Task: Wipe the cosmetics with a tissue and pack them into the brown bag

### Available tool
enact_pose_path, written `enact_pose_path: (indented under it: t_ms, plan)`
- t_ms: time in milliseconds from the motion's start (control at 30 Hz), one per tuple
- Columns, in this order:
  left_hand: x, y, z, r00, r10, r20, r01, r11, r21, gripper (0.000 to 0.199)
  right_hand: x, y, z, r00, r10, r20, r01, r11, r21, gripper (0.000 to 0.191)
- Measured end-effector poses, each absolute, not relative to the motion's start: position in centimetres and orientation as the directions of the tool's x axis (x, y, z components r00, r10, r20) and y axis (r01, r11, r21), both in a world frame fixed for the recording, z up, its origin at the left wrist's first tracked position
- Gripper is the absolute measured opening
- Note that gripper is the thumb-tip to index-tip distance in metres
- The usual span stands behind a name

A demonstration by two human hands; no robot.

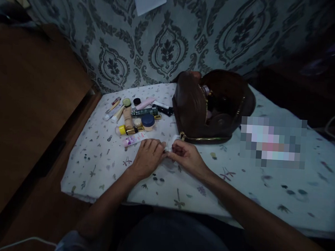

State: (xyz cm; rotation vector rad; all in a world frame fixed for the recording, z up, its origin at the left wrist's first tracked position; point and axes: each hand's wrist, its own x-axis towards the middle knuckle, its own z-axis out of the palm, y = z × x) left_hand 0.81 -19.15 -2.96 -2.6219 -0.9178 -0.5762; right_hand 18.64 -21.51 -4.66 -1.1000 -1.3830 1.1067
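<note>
My left hand (150,156) and my right hand (187,155) meet over the middle of the patterned cloth, fingers bent and pinched together. Between them is a small, thin white piece (169,146), crumpled like a tissue; its exact kind is too dim to make out. Just beyond my left fingers lies a white tube with purple print (135,139). A brown makeup bag (190,100) stands unzipped beyond my right hand, with a few items visible in its dark inside.
Several cosmetics lie left of the bag, among them a yellow-capped bottle (122,130), a blue-lidded jar (148,122), a beige tube (127,117) and a pink tube (145,103). A blurred-out patch covers something at right. Wooden furniture (30,94) borders the left; a patterned wall (144,44) stands behind.
</note>
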Motion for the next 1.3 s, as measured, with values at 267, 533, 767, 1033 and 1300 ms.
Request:
enact_pose_path:
  t_ms: [267,533,767,1033,1300]
  plan:
    - [-1.9,-17.9,-3.3,0.78,0.468,0.415,0.602,-0.744,-0.292,0.031,18.2,-21.6,-5.0,-0.111,0.992,0.062,-0.005,0.062,-0.998,0.032]
    - [-5.3,-16.7,-2.2,0.657,0.666,0.353,0.746,-0.642,-0.178,0.034,18.3,-21.4,-4.4,-0.11,0.993,0.042,-0.006,0.042,-0.999,0.035]
    - [-4.3,-16.9,0.3,0.498,0.633,0.593,0.605,-0.744,0.286,0.039,18.2,-21.3,-4.5,-0.082,0.997,0.006,-0.009,0.005,-1.0,0.042]
    - [1.6,-17.0,-0.4,0.403,0.654,0.641,0.68,-0.682,0.269,0.021,18.1,-21.4,-4.6,-0.071,0.996,0.058,-0.026,0.057,-0.998,0.04]
    - [3.4,-16.8,-1.9,0.478,0.696,0.536,0.774,-0.622,0.117,0.015,18.2,-21.4,-4.7,-0.09,0.995,0.05,-0.001,0.05,-0.999,0.037]
